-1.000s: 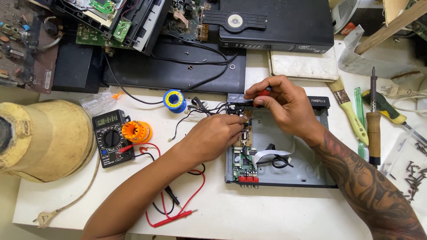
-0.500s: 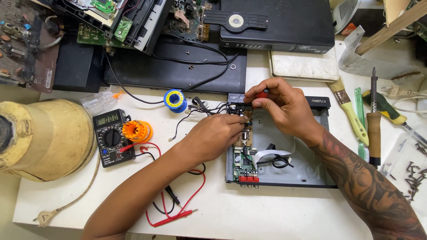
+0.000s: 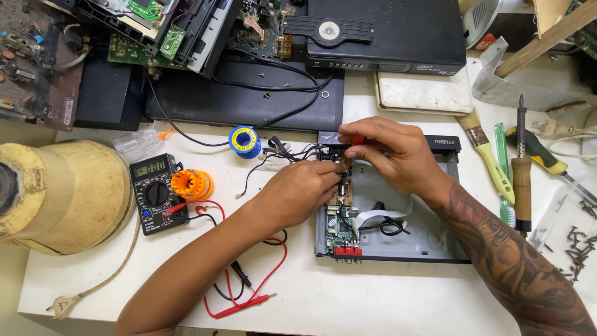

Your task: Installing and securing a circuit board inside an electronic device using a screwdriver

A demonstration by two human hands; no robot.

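An open black device chassis (image 3: pixel 429 249) lies on the white table, with a brown circuit board (image 3: pixel 346 194) and a green board (image 3: pixel 341 231) along its left side. My left hand (image 3: pixel 298 190) reaches in from the left and pinches the upper edge of the brown board. My right hand (image 3: pixel 392 152) hovers over the chassis's back left corner, fingers closed around a small red-handled tool (image 3: pixel 356 140) whose tip is hidden. Thin black wires (image 3: pixel 283 152) run from that corner to the left.
A black multimeter (image 3: pixel 155 193) with red and black probes (image 3: pixel 249 303) sits at the left, beside an orange reel (image 3: pixel 191 184) and a blue solder spool (image 3: pixel 244 142). A big yellow cone-shaped object (image 3: pixel 68 193) stands far left. A brush (image 3: pixel 488 158), soldering iron (image 3: pixel 521 186), and loose screws (image 3: pixel 581 242) lie right.
My right hand has shifted slightly left over the chassis corner. My left hand stays pinched on the board's edge. Nothing else has moved.
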